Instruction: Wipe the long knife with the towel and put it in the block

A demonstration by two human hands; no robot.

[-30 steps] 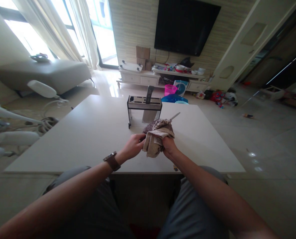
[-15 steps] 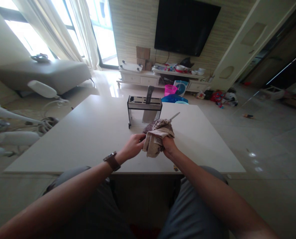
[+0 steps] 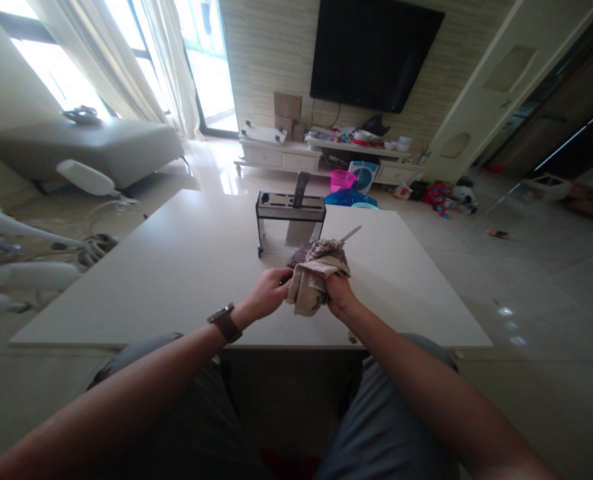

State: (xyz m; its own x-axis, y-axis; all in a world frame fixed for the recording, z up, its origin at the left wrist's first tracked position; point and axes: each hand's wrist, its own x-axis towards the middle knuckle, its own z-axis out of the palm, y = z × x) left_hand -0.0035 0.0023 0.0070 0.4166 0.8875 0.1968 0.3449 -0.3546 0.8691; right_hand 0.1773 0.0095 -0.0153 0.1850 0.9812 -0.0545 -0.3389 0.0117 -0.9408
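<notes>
A brown and beige patterned cloth (image 3: 309, 283) is bunched between my hands above the white table. My right hand (image 3: 340, 292) is closed on it from the right, with most of the fingers hidden in the folds. From the cloth's upper right juts the narrow, pale tip of a knife (image 3: 351, 233). My left hand (image 3: 269, 291) is closed at the cloth's left edge, round a dark bit that looks like the knife's handle; the cloth covers the knife's middle. Just beyond stands a knife rack (image 3: 290, 207), where a broad-bladed cleaver (image 3: 301, 190) hangs with its dark handle up.
The white table (image 3: 151, 280) reaches out from my lap. A small yellowish and dark item (image 3: 352, 337) lies at its near edge. Beyond the table are a pink basket (image 3: 342, 180) and a low TV cabinet (image 3: 296, 161). A white chair-like frame (image 3: 36, 277) stands at left.
</notes>
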